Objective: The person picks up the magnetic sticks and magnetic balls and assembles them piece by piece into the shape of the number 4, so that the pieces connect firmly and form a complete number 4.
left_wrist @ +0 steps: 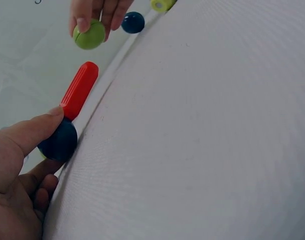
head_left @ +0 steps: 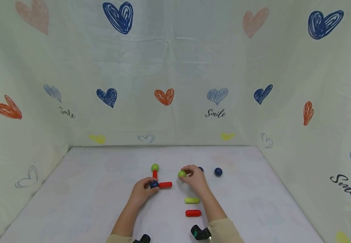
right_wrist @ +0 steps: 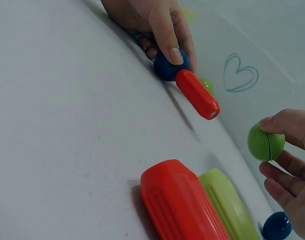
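Left hand: the blue ball (head_left: 154,185) is pinched by the left hand (head_left: 142,193), with thumb and fingers set narrowly on it.
Side red rod: the side red rod (head_left: 165,185) is joined to the blue ball and is pointed to the right; its other end is left free.
Far red rod: the far red rod (head_left: 155,174) is pointed away from the person; its near end is partly hidden by the fingers.
Far green ball: the far green ball (head_left: 155,167) is seen at the far end of this rod.
Right hand: the held green ball (head_left: 182,174) is pinched by the right hand (head_left: 196,179) above the table (head_left: 72,206), apart from the side red rod.
Loose rods: the yellow rod (head_left: 192,200) and, nearer to the person, the loose red rod (head_left: 193,213) are laid side by side.
Spare blue balls: one spare blue ball (head_left: 218,172) is placed right of the right hand; another (head_left: 201,169) is partly covered by it.
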A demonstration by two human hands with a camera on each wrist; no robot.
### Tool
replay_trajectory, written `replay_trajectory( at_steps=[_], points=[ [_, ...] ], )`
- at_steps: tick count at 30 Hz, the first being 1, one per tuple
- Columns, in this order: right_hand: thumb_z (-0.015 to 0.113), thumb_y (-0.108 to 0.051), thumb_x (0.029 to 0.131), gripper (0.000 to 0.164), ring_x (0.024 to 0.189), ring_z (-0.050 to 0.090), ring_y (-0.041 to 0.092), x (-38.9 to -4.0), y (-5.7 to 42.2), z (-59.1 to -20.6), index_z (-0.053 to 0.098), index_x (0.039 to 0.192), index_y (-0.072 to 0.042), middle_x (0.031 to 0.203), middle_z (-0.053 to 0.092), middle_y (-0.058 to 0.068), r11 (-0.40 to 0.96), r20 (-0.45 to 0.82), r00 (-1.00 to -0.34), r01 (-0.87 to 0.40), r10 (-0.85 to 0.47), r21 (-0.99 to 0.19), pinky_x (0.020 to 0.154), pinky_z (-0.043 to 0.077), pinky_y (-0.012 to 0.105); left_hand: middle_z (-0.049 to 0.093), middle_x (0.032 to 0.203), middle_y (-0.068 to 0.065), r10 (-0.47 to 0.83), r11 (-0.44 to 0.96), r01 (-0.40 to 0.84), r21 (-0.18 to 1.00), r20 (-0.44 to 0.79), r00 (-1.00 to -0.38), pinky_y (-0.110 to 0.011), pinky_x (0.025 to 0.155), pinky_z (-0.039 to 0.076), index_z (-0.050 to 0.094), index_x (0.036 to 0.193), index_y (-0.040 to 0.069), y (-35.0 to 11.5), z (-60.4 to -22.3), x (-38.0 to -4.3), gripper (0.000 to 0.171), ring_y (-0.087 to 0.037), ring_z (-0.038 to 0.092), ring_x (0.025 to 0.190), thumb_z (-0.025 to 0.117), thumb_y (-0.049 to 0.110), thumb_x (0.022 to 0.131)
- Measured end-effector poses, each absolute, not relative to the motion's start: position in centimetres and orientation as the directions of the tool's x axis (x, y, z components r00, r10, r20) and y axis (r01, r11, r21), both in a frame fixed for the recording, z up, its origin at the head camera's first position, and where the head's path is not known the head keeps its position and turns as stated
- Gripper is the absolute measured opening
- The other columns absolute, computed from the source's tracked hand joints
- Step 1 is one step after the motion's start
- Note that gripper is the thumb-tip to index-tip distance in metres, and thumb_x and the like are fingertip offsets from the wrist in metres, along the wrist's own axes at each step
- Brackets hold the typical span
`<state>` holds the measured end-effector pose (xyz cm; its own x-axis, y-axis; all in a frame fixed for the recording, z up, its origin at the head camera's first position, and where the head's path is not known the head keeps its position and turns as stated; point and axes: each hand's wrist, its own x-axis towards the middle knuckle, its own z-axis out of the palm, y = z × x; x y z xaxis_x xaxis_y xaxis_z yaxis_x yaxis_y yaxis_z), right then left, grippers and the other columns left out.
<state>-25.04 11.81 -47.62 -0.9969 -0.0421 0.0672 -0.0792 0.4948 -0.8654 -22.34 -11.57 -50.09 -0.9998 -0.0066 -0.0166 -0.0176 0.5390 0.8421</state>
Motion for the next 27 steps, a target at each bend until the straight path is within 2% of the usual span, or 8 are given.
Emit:
replay_trajectory(
  at_steps=[9, 17, 27],
  points=[
    [0.079, -0.010, 0.081, 0.030, 0.095, 0.060, 0.023, -24.3, 11.4, -47.7, 0.070, 0.110, -0.010, 0.109, 0.061, 0.004, 0.418, 0.024, -0.998, -0.044, -0.055, -0.908, 0.078, 0.055, 0.032, 0.061, 0.113, -0.010, -0.010, 0.546, -0.015, 0.838, -0.012, -1.000, -0.045, 0.087, 0.051, 0.071, 0.113, 0.013, -11.6, -50.1, -22.4, 0.032, -0.027, 0.052, 0.100, 0.079, 0.013, 0.082],
    [0.077, -0.011, 0.083, 0.032, 0.100, 0.060, 0.024, -23.5, 11.1, -48.1, 0.071, 0.115, -0.014, 0.115, 0.060, 0.005, 0.411, -0.034, -0.998, 0.008, -0.055, -0.912, 0.081, 0.055, 0.034, 0.061, 0.110, -0.009, -0.022, 0.549, -0.030, 0.835, -0.022, -1.000, -0.042, 0.083, 0.052, 0.071, 0.113, 0.013, -11.5, -50.1, -22.3, 0.033, -0.027, 0.051, 0.098, 0.080, 0.013, 0.081],
    [0.075, -0.010, 0.083, 0.031, 0.104, 0.060, 0.026, -23.3, 11.1, -48.6, 0.071, 0.114, -0.013, 0.115, 0.059, 0.005, 0.392, -0.029, -0.997, -0.003, -0.075, -0.920, 0.083, 0.054, 0.035, 0.061, 0.111, -0.009, -0.022, 0.549, -0.029, 0.835, -0.020, -1.000, -0.041, 0.082, 0.052, 0.071, 0.112, 0.014, -11.5, -50.1, -22.3, 0.033, -0.026, 0.051, 0.099, 0.080, 0.014, 0.081]
  ],
)
